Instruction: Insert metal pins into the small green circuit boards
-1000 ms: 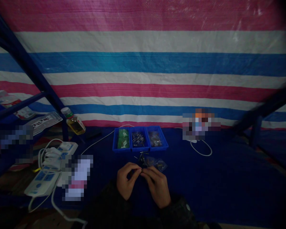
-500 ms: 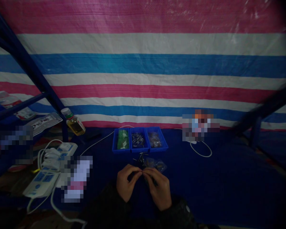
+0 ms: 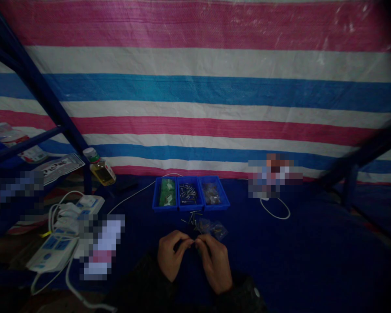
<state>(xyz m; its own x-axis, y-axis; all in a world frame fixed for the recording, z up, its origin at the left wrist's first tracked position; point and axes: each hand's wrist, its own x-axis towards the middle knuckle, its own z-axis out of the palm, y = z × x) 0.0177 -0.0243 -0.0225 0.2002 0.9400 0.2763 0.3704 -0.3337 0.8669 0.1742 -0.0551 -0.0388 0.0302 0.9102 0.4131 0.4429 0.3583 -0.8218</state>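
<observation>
My left hand [image 3: 172, 254] and my right hand [image 3: 215, 263] are pinched, fingertips nearly meeting over the dark blue surface. Whatever lies between the fingertips is too small and dim to make out. Just beyond them lie several loose metal pins [image 3: 193, 218] and small clear plastic bags [image 3: 211, 228] with little pieces inside. Farther back, three blue trays stand side by side: the left tray [image 3: 155, 204] holds green and white packets, the middle tray [image 3: 190, 208] metal pins, and the right tray [image 3: 226, 204] clear plastic bags.
At left are a white power strip [image 3: 35, 261] with plugs and cables, a blurred-out flat item [image 3: 106, 243], and a bottle of yellow liquid [image 3: 101, 169]. A white cable loop [image 3: 288, 213] lies at right. Blue metal bars [image 3: 52, 104] slope on both sides before a striped sheet [image 3: 195, 91].
The view has shifted slightly, so my hands and the trays sit a little lower in it. Both hands keep their pinch, with a slightly wider gap between the fingertips.
</observation>
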